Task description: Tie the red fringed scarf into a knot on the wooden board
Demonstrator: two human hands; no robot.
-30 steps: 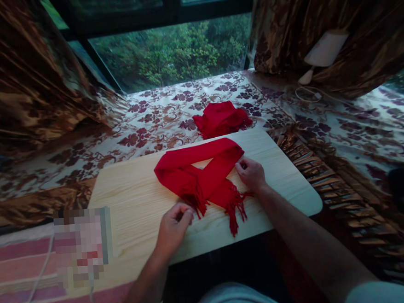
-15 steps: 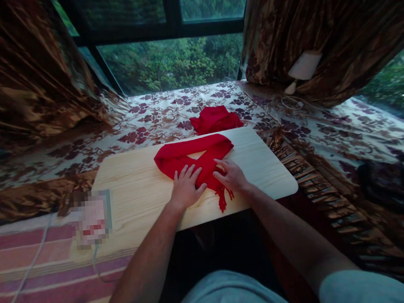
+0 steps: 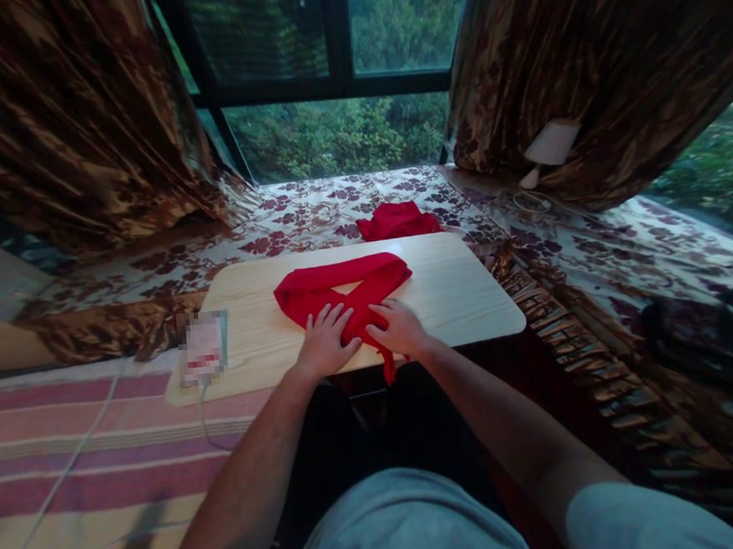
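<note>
Head camera, looking down past the person's light shirt [image 3: 415, 522], and from where I stand I see both bare hands laid on a red scarf [image 3: 345, 273]. The scarf sits on the pale wooden bench [image 3: 468, 297], a little left of its middle, looped round so that its ends cross on the near side. A small gap of bare wood shows inside the loop, and some red fringe hangs at the near edge.

The left hand [image 3: 327, 344] lies over the near left part of the cloth, its grip apart, fingers spread and thumb out to the side. The right hand [image 3: 400, 329] rests just beside it on the crossed part, its grip also apart, fingers pointing inward; the two hands are not touching.

Behind the bench, a second red cloth [image 3: 399, 220] is bunched on the floral cover [image 3: 312, 211] below the window [image 3: 337, 134]. Off to the right, a small white-shaded lamp [image 3: 551, 142] leans near the curtain [image 3: 514, 55]. At the bench's left end there's a blurred-out item [image 3: 203, 349], too masked to name, next to the striped cloth [image 3: 56, 422].
</note>
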